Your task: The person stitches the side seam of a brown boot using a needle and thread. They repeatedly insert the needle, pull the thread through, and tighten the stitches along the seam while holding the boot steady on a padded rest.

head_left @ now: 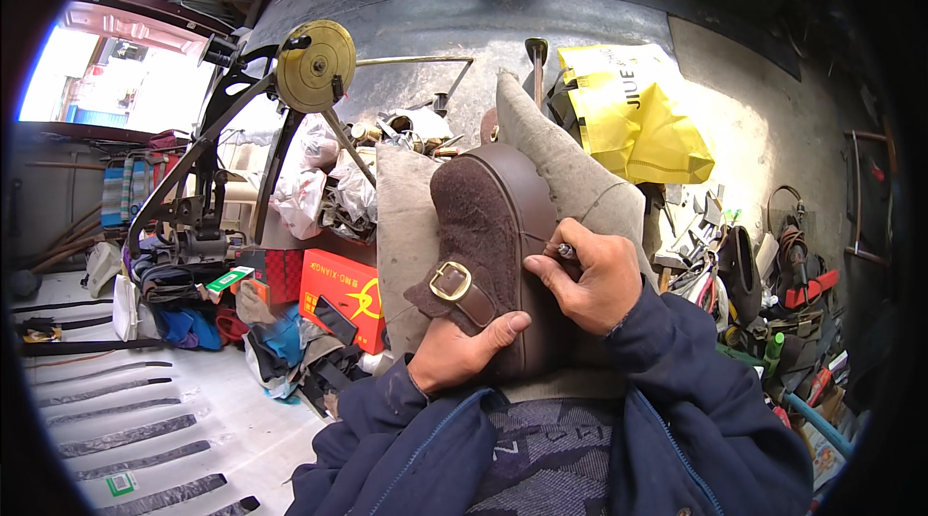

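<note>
A brown shoe (493, 197) with a felt upper, a smooth leather side and a strap with a gold buckle (450, 280) lies toe away from me on a grey cloth pad (599, 226) over my lap. My left hand (464, 347) is closed round the lower left of the shoe, thumb over its edge below the buckle. My right hand (594, 279) grips a small dark, metal-tipped tool (566, 250) against the shoe's right side. The tool's working end is hidden.
An iron sewing machine with a brass wheel (304, 81) stands left, near bagged parts (300, 197) and a red box (343, 299). A yellow bag (657, 129) lies ahead right. Tools and cords (793, 265) crowd the right. Dark strips (126, 439) lie on a white surface lower left.
</note>
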### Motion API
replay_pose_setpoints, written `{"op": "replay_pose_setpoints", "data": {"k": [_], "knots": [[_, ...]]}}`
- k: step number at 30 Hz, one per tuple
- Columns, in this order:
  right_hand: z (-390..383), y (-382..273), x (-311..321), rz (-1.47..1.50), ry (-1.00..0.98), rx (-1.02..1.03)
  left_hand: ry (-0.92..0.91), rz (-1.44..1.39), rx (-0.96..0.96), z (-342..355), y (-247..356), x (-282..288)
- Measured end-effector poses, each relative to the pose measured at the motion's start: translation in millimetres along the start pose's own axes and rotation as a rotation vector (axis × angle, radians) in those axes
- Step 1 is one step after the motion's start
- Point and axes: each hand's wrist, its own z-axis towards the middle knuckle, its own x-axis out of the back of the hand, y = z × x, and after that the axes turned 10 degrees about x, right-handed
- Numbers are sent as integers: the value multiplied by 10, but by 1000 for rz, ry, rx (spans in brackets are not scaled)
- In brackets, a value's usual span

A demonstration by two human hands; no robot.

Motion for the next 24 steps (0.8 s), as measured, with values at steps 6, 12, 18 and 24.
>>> {"op": "replay_pose_setpoints", "data": {"k": [6, 12, 18, 24], "knots": [[-53, 341, 175, 358, 128, -198, 56, 30, -85, 42, -37, -11], [-44, 968, 947, -290, 378, -448, 61, 37, -79, 9, -45, 6], [-510, 326, 602, -62, 108, -88, 2, 174, -80, -18, -66, 46], [-440, -164, 210, 112, -4, 11, -18, 169, -88, -19, -107, 64]]}}
